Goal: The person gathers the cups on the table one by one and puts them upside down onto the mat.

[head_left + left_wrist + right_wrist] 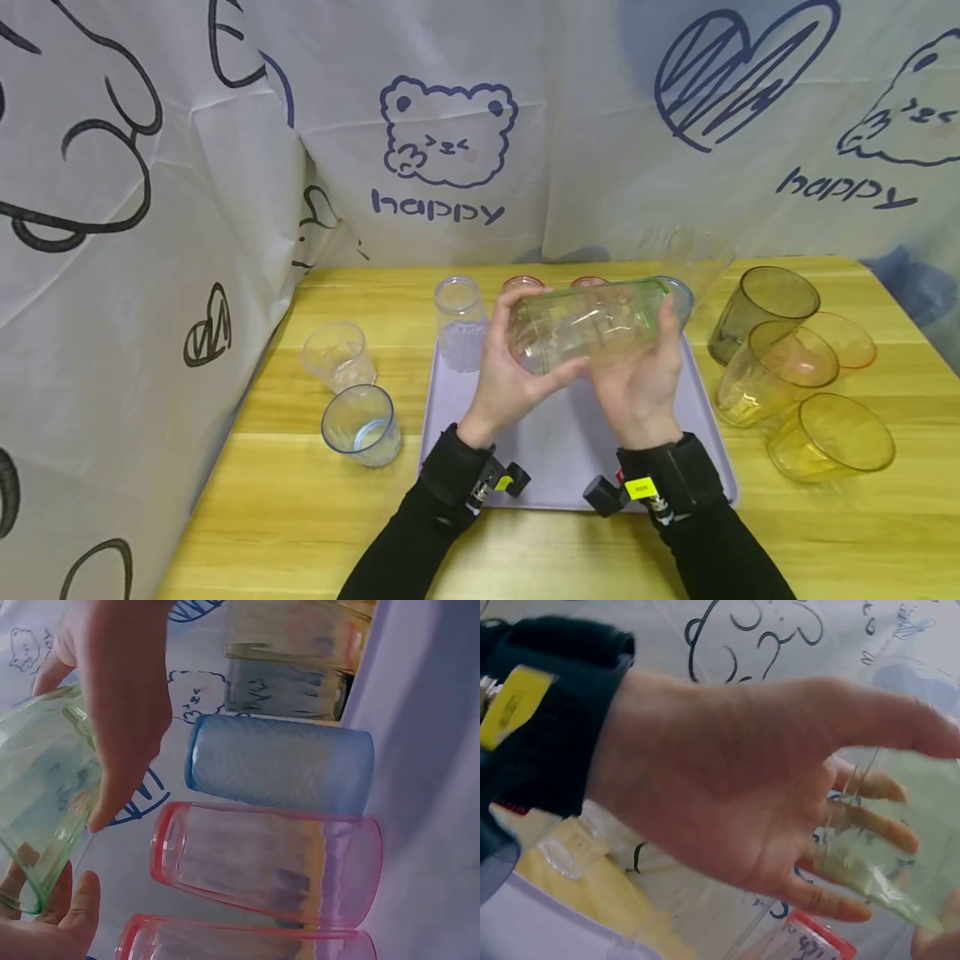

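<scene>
A clear green-tinted cup (pixel 592 321) lies on its side in the air over the tray (pixel 558 467), held by both hands. The left hand (pixel 506 387) grips its wider, open end, thumb below and fingers above. Around the narrower, thick green end, at the right, curls the right hand (pixel 641 396). Along the tray's back stand a clear cup (pixel 461 329), two red-tinted cups (pixel 262 862) and a blue cup (pixel 277 769), mouths down. In the right wrist view, the right fingers (pixel 877 825) lie behind the green cup (pixel 922 817), partly seen through its wall.
On the wooden table (pixel 277 517) left of the tray stand a clear cup (pixel 341 358) and a blue-rimmed cup (pixel 363 425). To the right cluster a grey cup (pixel 761 312), an amber cup (pixel 772 371), a yellow cup (pixel 828 437) and an orange-rimmed cup (pixel 851 342). A printed cloth (pixel 585 133) hangs behind.
</scene>
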A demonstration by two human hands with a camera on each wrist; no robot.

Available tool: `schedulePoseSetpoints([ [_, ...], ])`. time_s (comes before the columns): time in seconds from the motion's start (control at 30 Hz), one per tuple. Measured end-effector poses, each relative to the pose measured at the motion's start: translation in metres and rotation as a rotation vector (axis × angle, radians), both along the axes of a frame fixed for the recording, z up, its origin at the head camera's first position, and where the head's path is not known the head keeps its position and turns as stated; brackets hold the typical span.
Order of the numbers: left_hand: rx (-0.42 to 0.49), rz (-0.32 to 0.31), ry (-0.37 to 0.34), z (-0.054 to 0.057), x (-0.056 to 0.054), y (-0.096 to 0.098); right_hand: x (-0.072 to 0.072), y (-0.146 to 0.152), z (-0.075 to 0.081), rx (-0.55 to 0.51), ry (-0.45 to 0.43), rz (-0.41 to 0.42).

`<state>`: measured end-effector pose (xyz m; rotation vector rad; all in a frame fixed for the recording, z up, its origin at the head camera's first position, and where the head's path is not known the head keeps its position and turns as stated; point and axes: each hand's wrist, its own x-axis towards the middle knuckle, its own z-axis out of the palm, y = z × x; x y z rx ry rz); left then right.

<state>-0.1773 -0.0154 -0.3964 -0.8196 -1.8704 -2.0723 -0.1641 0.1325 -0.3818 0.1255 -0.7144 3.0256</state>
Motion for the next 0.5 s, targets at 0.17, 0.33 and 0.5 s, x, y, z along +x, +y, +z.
schedulePoseSetpoints([
  [0.17,-0.103,0.012,0.006,-0.0017,0.0025,0.0019,-0.0033,0.0031,0.0007,-0.083,-0.067,-0.071],
  [0.33,-0.142,0.027,0.046,-0.0034,0.0013,0.0024,-0.0062,0.0034,0.0005,-0.02,-0.05,-0.111],
  [0.5,-0.208,0.045,0.086,-0.0011,0.0004,-0.0003,-0.0058,0.0018,0.0019,-0.004,-0.057,-0.161],
])
